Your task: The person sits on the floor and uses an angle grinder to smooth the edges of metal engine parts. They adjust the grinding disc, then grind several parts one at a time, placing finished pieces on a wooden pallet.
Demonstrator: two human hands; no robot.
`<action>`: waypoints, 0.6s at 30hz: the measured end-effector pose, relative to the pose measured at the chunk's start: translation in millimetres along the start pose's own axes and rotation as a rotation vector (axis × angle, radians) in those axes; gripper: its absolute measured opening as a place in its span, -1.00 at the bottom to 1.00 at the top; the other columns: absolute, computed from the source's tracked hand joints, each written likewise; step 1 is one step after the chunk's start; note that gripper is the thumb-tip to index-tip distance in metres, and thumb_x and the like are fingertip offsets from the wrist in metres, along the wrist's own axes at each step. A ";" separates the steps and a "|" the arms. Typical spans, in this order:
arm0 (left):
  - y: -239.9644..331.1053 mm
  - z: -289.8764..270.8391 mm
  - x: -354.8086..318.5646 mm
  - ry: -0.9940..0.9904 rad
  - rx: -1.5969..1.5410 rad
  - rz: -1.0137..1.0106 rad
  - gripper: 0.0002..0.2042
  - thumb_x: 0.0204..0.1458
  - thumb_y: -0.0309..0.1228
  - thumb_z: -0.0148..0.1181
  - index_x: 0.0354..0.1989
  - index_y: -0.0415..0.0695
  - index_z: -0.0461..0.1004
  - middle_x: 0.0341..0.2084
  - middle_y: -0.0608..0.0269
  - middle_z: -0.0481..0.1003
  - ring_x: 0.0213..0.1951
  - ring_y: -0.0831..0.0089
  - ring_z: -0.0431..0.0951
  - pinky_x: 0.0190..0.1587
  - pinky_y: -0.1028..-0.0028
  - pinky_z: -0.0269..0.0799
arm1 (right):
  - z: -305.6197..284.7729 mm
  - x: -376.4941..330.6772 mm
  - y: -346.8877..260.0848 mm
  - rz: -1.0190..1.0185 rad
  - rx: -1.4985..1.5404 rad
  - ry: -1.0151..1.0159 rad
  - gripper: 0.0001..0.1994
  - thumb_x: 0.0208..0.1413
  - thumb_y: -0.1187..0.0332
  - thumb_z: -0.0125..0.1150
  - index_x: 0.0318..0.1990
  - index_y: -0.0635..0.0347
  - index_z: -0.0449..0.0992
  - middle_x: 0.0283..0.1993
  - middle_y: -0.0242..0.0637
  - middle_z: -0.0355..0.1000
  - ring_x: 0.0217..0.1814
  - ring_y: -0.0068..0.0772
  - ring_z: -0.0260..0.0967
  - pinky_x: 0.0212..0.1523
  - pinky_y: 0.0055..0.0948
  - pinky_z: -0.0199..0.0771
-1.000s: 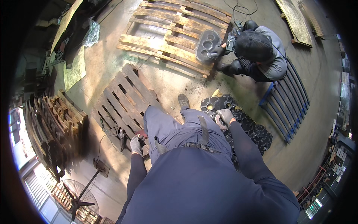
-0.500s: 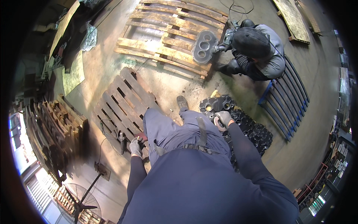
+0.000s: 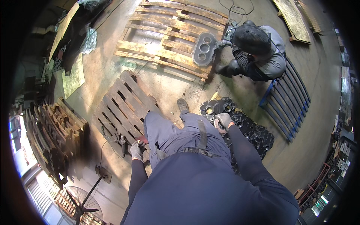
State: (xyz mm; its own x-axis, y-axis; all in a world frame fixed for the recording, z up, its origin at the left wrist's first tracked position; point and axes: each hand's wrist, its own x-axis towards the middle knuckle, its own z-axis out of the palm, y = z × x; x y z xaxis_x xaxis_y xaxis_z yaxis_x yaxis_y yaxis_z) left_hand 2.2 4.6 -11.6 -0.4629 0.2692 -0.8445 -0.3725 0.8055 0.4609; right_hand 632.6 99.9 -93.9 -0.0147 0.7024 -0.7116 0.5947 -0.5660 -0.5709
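My left hand (image 3: 136, 149) sat hemmed between my own leg and the dark pallet (image 3: 123, 107), with a tool and its cable (image 3: 122, 142) just beside it. My right hand (image 3: 224, 120) rested on the black castings (image 3: 251, 131). Bare floor (image 3: 180, 84) lay open ahead, until the light pallet (image 3: 168, 35) and a crouching person (image 3: 257, 50) blocked it.

Pallet (image 3: 123, 108) left, castings (image 3: 243, 127) right, co-worker (image 3: 258, 52) ahead.

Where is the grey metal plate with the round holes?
The grey metal plate leans on the pale wooden pallet, upper middle, beside the crouching co-worker.
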 end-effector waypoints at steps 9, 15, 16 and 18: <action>2.7 -2.2 13.8 -0.005 -0.025 0.005 -0.60 0.39 -0.35 -0.01 0.34 -0.14 0.46 0.01 0.05 0.71 -0.07 0.13 0.76 -0.10 0.18 0.64 | -5.4 11.1 -7.4 -0.069 -0.136 -0.007 -0.71 0.36 0.23 0.27 0.02 0.20 0.79 0.00 -0.08 0.75 0.06 -0.20 0.70 0.11 -0.28 0.62; 19.1 13.8 7.7 0.014 -0.071 -0.015 -0.60 0.40 -0.42 -0.02 0.35 -0.22 0.46 -0.07 0.00 0.73 -0.19 0.18 0.79 -0.28 0.26 0.69 | -12.4 22.0 7.7 -0.376 -0.638 -0.016 -0.70 0.31 0.25 0.20 0.09 0.02 0.75 0.03 -0.07 0.72 0.14 -0.07 0.68 0.18 -0.16 0.65; 20.4 15.3 7.2 0.014 -0.073 -0.012 -0.61 0.40 -0.43 -0.02 0.34 -0.22 0.45 -0.08 0.00 0.73 -0.20 0.18 0.79 -0.28 0.26 0.69 | -12.7 23.6 6.6 -0.414 -0.689 -0.007 -0.69 0.30 0.25 0.19 0.09 0.01 0.74 0.02 -0.07 0.71 0.13 -0.05 0.68 0.17 -0.14 0.65; 23.2 14.8 6.8 0.019 -0.080 -0.005 -0.61 0.40 -0.43 -0.02 0.34 -0.22 0.45 -0.08 -0.01 0.73 -0.21 0.18 0.78 -0.27 0.25 0.69 | -14.9 26.9 1.9 -0.406 -0.731 -0.034 -0.70 0.30 0.25 0.19 0.07 0.00 0.75 0.01 -0.07 0.71 0.11 -0.04 0.68 0.15 -0.13 0.66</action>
State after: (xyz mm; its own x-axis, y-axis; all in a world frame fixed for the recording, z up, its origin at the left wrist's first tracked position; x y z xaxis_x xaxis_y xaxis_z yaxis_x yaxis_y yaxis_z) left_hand 2.4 32.9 -10.7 -0.4754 0.2548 -0.8421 -0.4375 0.7619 0.4776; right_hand 645.4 124.2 -108.0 -0.3579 0.7712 -0.5265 0.9092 0.1592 -0.3848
